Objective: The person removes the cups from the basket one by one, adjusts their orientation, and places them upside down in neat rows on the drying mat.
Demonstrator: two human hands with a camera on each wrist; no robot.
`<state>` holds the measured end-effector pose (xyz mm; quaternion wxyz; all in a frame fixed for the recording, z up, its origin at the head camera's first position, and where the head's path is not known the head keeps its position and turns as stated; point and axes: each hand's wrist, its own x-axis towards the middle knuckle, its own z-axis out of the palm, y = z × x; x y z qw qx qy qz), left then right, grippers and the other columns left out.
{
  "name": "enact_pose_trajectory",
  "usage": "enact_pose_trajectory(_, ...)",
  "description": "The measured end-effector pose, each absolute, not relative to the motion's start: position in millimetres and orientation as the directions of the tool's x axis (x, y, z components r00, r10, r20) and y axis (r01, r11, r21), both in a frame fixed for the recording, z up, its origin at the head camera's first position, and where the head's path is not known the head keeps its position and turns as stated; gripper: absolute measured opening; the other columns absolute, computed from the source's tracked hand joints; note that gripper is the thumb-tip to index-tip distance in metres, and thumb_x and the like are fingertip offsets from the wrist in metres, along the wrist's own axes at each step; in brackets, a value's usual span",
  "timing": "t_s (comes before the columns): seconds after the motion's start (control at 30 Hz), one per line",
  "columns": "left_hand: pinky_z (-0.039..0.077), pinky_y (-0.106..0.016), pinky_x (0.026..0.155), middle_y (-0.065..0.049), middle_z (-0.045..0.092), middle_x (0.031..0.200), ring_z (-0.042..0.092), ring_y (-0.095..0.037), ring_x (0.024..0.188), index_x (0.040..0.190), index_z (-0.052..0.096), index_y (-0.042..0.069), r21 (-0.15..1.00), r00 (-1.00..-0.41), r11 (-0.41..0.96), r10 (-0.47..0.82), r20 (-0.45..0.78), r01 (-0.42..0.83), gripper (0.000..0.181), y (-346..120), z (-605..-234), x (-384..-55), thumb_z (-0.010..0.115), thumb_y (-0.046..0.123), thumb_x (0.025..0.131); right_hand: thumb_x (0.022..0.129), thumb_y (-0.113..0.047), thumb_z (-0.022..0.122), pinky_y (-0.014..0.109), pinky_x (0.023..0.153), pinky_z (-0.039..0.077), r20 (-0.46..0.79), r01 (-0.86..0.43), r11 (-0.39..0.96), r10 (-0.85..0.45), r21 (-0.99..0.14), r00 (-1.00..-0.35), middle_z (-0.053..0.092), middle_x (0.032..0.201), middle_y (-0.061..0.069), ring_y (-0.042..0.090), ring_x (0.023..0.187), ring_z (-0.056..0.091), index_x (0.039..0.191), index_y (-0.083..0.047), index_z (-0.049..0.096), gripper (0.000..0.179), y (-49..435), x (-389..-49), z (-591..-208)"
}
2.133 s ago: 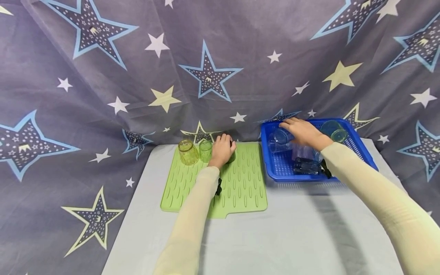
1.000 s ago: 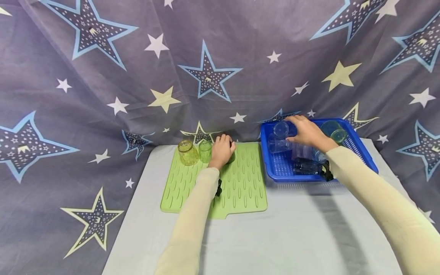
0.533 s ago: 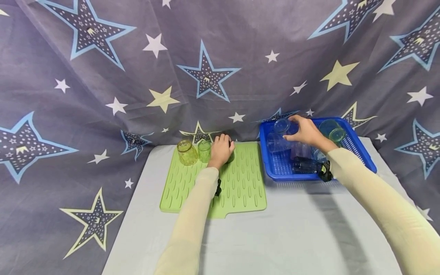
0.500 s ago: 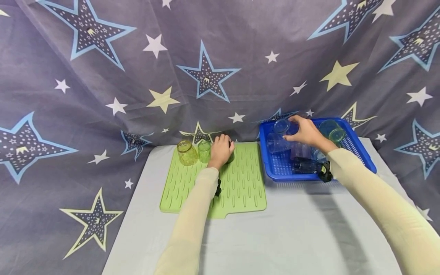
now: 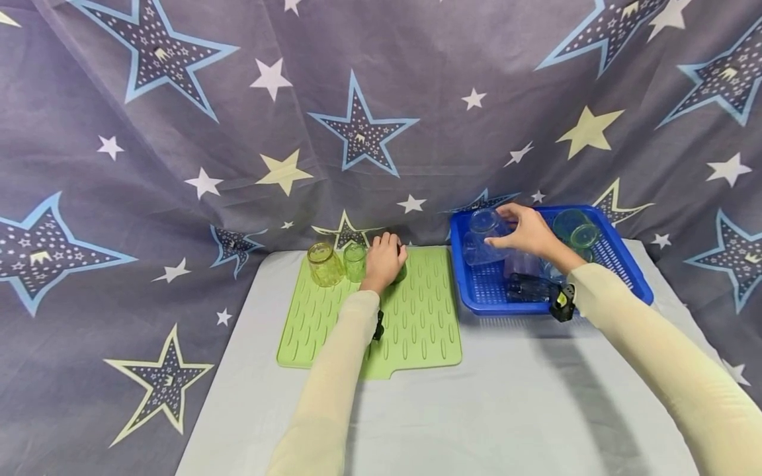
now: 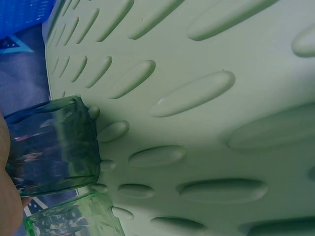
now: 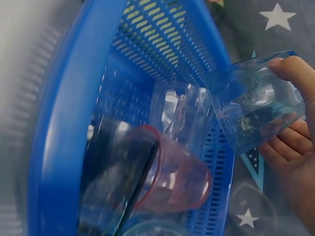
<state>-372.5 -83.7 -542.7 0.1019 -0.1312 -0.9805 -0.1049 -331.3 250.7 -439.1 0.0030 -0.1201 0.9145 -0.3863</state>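
My right hand (image 5: 530, 231) pinches a clear light-blue glass (image 5: 485, 225) between thumb and fingers, over the back left corner of the blue basket (image 5: 470, 305). In the right wrist view that glass (image 7: 258, 101) is tilted at the basket's rim. My left hand (image 5: 383, 261) grips a dark blue glass, mostly covered by the hand in the head view. The left wrist view shows this dark blue glass (image 6: 54, 147) standing on the green drying mat (image 5: 417, 330). Left of it on the mat are a green glass (image 5: 355, 263) and a yellow glass (image 5: 325, 266).
Inside the basket lie a pink-tinted cup (image 7: 182, 177), a dark glass (image 5: 526, 288), another clear glass (image 7: 177, 110) and a greenish glass (image 5: 580, 231). A white-covered table (image 5: 476, 396) bears mat and basket. A star-patterned curtain (image 5: 417, 99) hangs right behind them.
The right hand has shifted its hold from over the light-blue glass to its right side, and the glass has tilted slightly. The left hand has stayed on the dark blue glass.
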Motion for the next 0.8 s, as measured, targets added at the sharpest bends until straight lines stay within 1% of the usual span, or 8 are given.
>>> enact_pose_trajectory(0.13,0.053,-0.045,0.087,-0.011,0.057,0.118,0.055,-0.033,0.109,0.115,0.057,0.008,0.162,-0.941,0.946,0.238,0.241,0.281,0.029,-83,-542,-374,0.042,0.033,0.108,0.082,-0.025,0.086,0.057,0.113,0.042,0.081,-0.210,0.622,-0.230,-0.754,-0.970,0.052,0.145,0.026,0.044,0.136,0.049,0.142,0.001,0.050,0.075,246,-328,-435)
enact_pose_trajectory(0.43,0.054,-0.043,0.084,-0.010,0.058,0.117,0.055,-0.032,0.107,0.115,0.058,0.009,0.142,-0.937,0.949,0.240,0.253,0.281,0.032,-83,-545,-374,0.041,0.034,0.108,0.079,-0.014,0.087,0.056,0.117,0.037,0.075,-0.213,0.505,-0.279,-0.836,-0.957,0.051,0.147,0.027,0.043,0.141,0.046,0.141,0.003,0.052,0.074,237,-320,-428)
enact_pose_trajectory(0.63,0.054,-0.044,0.084,-0.011,0.059,0.116,0.056,-0.032,0.106,0.114,0.059,0.008,0.148,-0.935,0.948,0.236,0.265,0.281,0.029,-83,-545,-373,0.043,0.032,0.107,0.078,-0.015,0.089,0.055,0.117,0.037,0.069,-0.212,0.499,-0.290,-0.840,-0.955,0.053,0.147,0.024,0.041,0.141,0.047,0.141,0.000,0.054,0.074,234,-318,-427)
enact_pose_trajectory(0.8,0.054,-0.045,0.084,-0.012,0.059,0.115,0.056,-0.033,0.106,0.113,0.059,0.007,0.161,-0.934,0.946,0.229,0.274,0.280,0.026,-83,-544,-372,0.048,0.030,0.106,0.079,-0.014,0.088,0.056,0.118,0.036,0.050,-0.200,0.489,-0.304,-0.849,-0.952,0.050,0.150,0.023,0.041,0.143,0.044,0.143,-0.001,0.052,0.074,232,-315,-425)
